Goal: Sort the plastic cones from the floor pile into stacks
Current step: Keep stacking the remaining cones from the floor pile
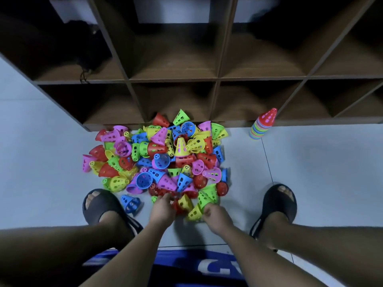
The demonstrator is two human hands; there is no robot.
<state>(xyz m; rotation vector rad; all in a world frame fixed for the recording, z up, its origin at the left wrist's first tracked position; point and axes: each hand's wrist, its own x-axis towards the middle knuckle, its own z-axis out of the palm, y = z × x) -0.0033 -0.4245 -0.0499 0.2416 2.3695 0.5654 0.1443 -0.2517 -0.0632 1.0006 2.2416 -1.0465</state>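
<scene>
- The right hand [215, 216] has its fingers curled round the wide end of a yellow perforated plastic cone [194, 213], grasping it at the near edge of the pile.
- The left hand [162, 208] reaches into red perforated plastic cones [177, 205] just beside it. Its fingertips are blurred, so whether it grips one cannot be told.
- The loose pile of red, yellow, green, blue and pink plastic cones [161, 158] lies on the floor, running from the hands to the foot of the shelf.
- One blue perforated cone [130, 203] lies apart from the pile, beside the left black sandal [99, 206].
- A neat multicoloured stack of cones topped in red [262, 126] stands at the shelf's foot, well right of the pile.
- The pale grey tiled floor [321, 162] has thin dark joints.
- A dark brown wooden cubby shelf [217, 79] fills the far side.
</scene>
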